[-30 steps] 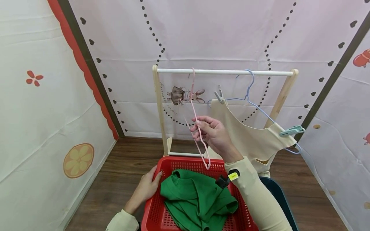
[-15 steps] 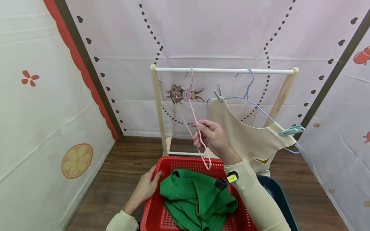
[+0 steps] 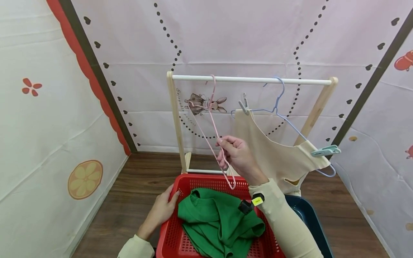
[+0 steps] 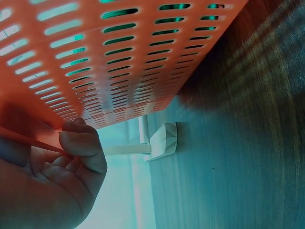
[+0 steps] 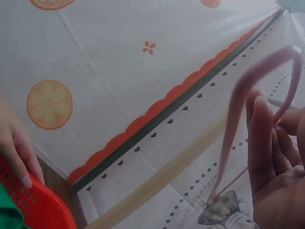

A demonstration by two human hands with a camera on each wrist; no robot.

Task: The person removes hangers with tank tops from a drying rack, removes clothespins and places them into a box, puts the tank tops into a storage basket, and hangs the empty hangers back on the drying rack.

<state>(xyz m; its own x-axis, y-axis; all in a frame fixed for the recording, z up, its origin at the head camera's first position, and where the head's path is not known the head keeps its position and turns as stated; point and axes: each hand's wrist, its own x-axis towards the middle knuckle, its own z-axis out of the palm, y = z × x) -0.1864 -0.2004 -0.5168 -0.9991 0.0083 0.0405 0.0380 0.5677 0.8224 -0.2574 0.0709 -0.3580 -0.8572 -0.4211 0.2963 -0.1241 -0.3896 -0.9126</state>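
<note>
By the head view's clock, the wooden rack (image 3: 245, 79) stands at twelve, beyond the red basket (image 3: 200, 182) at six. Inside the basket lies the bunched green cloth (image 3: 222, 222), at six from my right hand (image 3: 237, 154) and between three and four from my left hand (image 3: 162, 208). The pink hanger (image 3: 214, 124) hooks over the rack's rail, its long axis slanting from eleven to five, the lower end towards the basket. My right hand is nearer, pinching its near side; the hanger's middle lies at ten from it. My left hand, well apart, grips the basket's rim; from there the hanger lies between one and two.
</note>
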